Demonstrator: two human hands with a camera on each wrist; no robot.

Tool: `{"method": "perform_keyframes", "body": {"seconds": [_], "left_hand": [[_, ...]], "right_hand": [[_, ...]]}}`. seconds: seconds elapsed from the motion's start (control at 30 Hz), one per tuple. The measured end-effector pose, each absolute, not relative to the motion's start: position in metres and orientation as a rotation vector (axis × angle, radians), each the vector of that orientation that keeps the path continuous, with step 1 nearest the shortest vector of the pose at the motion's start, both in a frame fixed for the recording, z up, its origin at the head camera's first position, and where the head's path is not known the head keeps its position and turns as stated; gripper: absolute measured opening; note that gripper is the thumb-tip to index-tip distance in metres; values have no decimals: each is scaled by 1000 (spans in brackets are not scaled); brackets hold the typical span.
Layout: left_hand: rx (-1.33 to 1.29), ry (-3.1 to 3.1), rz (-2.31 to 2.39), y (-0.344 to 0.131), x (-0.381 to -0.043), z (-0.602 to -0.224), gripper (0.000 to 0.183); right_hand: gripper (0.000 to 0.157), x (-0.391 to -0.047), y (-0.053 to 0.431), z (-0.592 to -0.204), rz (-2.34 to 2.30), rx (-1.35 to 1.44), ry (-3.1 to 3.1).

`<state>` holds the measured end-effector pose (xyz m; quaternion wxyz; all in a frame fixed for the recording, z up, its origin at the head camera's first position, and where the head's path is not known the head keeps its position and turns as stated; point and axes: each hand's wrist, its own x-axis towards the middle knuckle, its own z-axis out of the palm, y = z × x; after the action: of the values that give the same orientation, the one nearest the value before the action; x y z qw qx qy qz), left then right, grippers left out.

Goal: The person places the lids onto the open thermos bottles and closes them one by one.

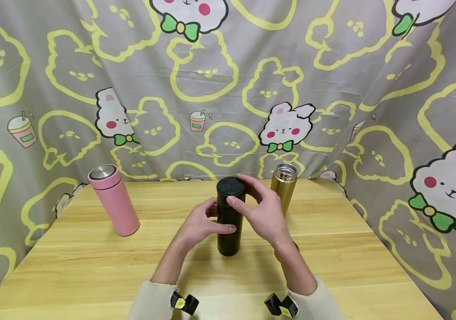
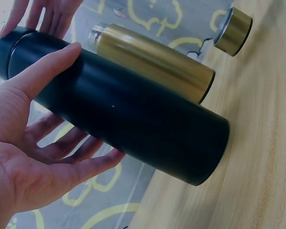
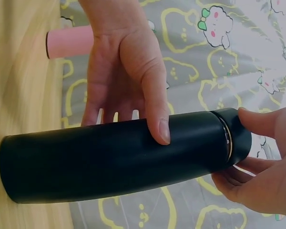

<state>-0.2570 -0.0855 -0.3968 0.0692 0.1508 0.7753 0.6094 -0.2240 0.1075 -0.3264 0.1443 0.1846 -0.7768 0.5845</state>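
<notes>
We hold the black bottle [image 1: 229, 241] upright, well inside the side edges of the wooden table [image 1: 92, 266], between the pink bottle [image 1: 116, 204], well apart, and the nearer gold bottle [image 1: 284, 189]; a patterned curtain [image 1: 228, 53] hangs behind. From the left, our left hand [image 1: 200, 223] grips the body; our right hand [image 1: 264, 213] pinches the cap [image 1: 231, 185].

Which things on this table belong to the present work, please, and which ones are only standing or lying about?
In the work:
black bottle, held
black lid, gripped at the bottle's top

Apparently just around:
pink bottle, upright
gold bottle, standing open
gold lid, separate
</notes>
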Motion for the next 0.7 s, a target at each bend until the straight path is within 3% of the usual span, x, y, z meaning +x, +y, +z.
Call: {"method": "perform_keyframes", "body": {"seconds": [0.7], "left_hand": [[457,2349,1823,-85,-257,-395,56]], "right_hand": [[54,-224,107,-325,1751,528,-2193]]}}
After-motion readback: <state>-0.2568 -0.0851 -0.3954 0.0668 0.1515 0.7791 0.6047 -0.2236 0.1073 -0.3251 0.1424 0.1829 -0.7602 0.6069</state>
